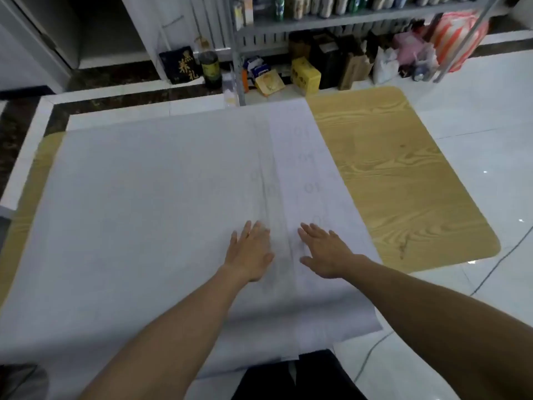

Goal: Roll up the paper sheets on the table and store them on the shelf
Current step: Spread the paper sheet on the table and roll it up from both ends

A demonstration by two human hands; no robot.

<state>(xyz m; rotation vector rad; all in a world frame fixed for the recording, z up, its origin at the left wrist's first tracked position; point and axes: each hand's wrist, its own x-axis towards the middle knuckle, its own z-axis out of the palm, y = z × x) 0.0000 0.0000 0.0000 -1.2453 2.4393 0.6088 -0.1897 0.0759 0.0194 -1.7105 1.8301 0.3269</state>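
Head view, contents as follows.

Paper sheets (pixel 144 212): lying flat and unrolled on the table (pixel 403 183), covering its left and middle parts and hanging over the near edge. A long crease or overlap line is running away from the person down the middle, with faint marks showing on the strip to its right.

Left hand (pixel 249 252): resting palm-down on the paper just left of that line, fingers straight and slightly spread, gripping nothing.

Right hand (pixel 326 252): lying palm-down just right of the line, fingers straight and close together, likewise gripping nothing. The two hands are sitting near each other but apart.

Table: wood-grain top, its right part showing bare beside the paper.

Shelf (pixel 317 21): metal, standing beyond the far edge of the table, carrying a row of bottles.

Beneath the shelf: a yellow box (pixel 305 75), a dark bottle (pixel 211 69) and a red-and-white striped bag (pixel 458 36) are sitting on the white tiled floor (pixel 476 96).
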